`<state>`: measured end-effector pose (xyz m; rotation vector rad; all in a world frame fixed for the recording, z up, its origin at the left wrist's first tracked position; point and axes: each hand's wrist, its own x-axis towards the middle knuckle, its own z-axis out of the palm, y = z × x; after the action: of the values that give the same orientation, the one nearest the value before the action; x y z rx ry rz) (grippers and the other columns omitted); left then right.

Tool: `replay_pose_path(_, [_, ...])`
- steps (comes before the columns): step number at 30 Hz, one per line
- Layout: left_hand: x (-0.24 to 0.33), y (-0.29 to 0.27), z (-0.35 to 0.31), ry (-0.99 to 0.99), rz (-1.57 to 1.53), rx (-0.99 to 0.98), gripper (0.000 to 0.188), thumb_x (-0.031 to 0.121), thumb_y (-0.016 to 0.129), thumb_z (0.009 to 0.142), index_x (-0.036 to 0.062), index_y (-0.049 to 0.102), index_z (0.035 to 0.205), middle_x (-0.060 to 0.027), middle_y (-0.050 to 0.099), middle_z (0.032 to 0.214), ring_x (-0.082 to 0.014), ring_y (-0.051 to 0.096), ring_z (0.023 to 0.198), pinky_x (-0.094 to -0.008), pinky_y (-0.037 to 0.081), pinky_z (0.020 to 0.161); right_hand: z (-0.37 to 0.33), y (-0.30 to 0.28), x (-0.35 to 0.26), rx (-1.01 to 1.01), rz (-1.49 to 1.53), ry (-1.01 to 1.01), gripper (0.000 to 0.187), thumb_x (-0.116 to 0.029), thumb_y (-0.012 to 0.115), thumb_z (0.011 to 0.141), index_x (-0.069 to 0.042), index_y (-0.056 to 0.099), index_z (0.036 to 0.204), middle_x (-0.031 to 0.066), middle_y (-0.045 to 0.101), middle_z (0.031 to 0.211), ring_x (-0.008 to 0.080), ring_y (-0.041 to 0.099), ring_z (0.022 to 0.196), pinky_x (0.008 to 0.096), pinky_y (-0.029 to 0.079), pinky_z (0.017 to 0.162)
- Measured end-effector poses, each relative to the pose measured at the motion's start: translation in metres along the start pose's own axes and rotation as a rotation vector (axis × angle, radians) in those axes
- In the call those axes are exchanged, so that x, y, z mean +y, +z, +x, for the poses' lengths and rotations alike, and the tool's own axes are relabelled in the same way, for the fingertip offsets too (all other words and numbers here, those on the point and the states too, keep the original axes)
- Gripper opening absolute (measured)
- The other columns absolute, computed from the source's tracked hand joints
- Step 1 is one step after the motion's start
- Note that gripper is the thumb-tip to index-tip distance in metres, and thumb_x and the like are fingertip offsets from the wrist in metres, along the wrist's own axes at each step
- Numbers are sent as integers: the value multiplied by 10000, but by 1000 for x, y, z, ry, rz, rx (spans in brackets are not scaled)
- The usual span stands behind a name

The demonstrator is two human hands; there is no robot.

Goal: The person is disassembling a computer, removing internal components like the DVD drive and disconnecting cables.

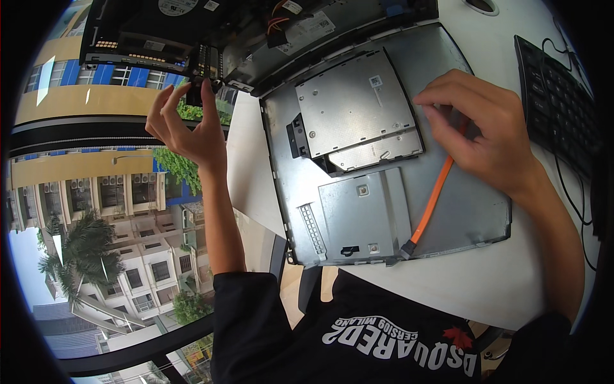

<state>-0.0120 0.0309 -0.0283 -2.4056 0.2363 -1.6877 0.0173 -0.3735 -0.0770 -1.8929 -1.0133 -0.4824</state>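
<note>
At the upper left, my left hand point(188, 128) has thumb and fingers closed around a small black part point(194, 95) at the edge of an open black computer case point(246, 64). What kind of part it is does not show clearly. My right hand point(480, 118) is bent in a pinch beside the right edge of a silver optical drive point(352, 105); whatever its fingertips hold, if anything, is too small to make out. An orange data cable point(433, 201) with a black plug runs up beneath this hand. Both drive and cable lie on a grey metal side panel point(294, 192).
A black keyboard point(556, 102) with its cord lies at the right on the white table point(409, 288). Inside the case are coloured wires point(276, 29) and a round fan point(176, 5). A window point(115, 128) fills the left side.
</note>
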Motion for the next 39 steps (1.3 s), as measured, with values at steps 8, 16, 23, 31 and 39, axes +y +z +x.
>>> replay_pose_path(8, [-1,0,-3,-53,-67,-9,257,166,944,782,145,810,1001,-22,691,1203,-231,593,1085,-361,489,870,1,0,-1,-12,-3,3,94,14,751,858,-7,738,949,66,728,864,157,711,667,246,539,518])
replay_pose_path(16, [0,0,-2,-46,-36,-20,256,170,947,780,149,822,1002,-6,688,1243,-221,590,1080,-353,482,837,2,-1,-3,-28,13,17,96,29,742,864,3,738,956,71,729,871,157,709,679,250,550,534])
replay_pose_path(23, [-3,4,-4,-72,-97,12,244,175,945,783,160,821,993,-11,688,1237,-219,600,1063,-344,477,805,4,-1,-3,-40,17,20,100,34,737,867,6,739,963,75,730,879,160,717,696,249,563,544])
replay_pose_path(31, [0,0,-3,12,27,-27,231,184,947,775,162,827,971,-13,701,1220,-211,611,1054,-346,478,798,5,-1,-5,-55,10,41,130,66,725,857,19,740,977,87,730,896,161,712,702,251,567,558])
replay_pose_path(39, [17,4,4,-237,-207,20,381,202,945,792,125,755,1113,-37,718,1196,-219,662,1065,-348,495,840,6,-13,-10,-65,10,68,154,85,716,850,23,742,988,100,735,909,155,698,698,244,528,554])
